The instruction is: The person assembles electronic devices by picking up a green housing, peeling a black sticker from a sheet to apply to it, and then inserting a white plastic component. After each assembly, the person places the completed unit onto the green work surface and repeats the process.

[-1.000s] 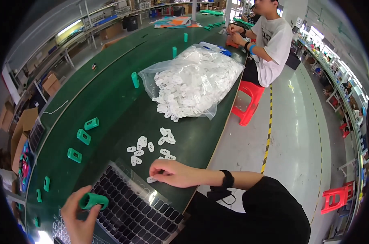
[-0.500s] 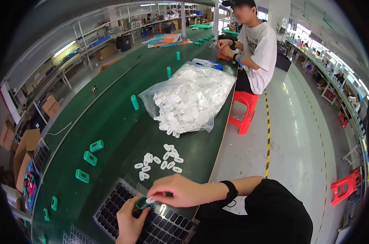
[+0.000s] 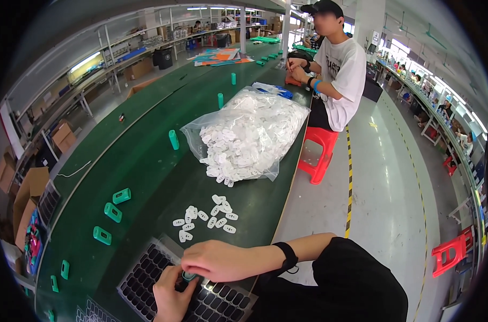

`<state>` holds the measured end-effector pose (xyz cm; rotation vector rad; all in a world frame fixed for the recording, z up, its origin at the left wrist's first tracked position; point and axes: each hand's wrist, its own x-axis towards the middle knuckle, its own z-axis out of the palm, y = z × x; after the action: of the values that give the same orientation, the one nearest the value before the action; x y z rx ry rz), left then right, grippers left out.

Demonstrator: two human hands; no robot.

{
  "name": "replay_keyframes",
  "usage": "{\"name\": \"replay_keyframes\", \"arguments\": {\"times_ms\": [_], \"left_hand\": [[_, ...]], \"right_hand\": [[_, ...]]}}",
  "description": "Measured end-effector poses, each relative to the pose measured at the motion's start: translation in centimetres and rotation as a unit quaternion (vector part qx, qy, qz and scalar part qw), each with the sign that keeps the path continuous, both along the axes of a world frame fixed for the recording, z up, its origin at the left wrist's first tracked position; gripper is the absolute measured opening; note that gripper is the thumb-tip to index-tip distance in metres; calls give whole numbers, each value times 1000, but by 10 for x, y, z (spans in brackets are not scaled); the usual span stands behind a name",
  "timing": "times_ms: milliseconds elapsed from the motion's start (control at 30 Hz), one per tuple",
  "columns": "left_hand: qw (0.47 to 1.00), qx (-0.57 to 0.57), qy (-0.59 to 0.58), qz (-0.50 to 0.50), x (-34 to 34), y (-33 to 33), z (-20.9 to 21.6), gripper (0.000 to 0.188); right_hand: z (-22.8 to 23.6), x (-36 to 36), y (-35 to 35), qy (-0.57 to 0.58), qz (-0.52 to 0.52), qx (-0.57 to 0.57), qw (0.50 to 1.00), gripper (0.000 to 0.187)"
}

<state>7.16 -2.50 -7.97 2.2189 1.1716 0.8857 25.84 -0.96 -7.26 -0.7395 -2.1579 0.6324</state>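
My left hand grips a small green plastic casing between thumb and fingers, low in the view. Over that casing my right hand is bent down, its fingers closed and touching the casing's top. Whatever sits in the right fingertips is hidden by the hand. Beneath both hands lie clear sheets of black rounded-rectangle pieces. Just beyond the right hand, several loose white oval plates with small dark holes are scattered on the green table.
A big clear bag of white plates lies farther along the table. Several green casings stand or lie to the left. A person sits on a red stool at the table's right edge. Coloured sheets lie far off.
My right hand has moved slightly left and down onto the casing; the white plate in its fingertips is now hidden. The whole view has shifted a little.
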Motion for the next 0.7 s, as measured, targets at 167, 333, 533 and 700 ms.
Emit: {"name": "replay_keyframes", "arguments": {"times_ms": [167, 333, 533, 700], "left_hand": [[1000, -6, -3, 3, 3, 1, -1, 31], [1000, -9, -10, 2, 2, -4, -2, 32], [1000, -16, 0, 6, 9, -4, 2, 37], [1000, -11, 2, -1, 9, -2, 5, 36]], "right_hand": [[9, 2, -6, -96, -24, 74, 992, 18], [8, -4, -14, -122, -96, 95, 983, 16], [5, -2, -23, -134, -108, 64, 983, 14], [3, 6, -17, -127, -68, 50, 988, 17]]}}
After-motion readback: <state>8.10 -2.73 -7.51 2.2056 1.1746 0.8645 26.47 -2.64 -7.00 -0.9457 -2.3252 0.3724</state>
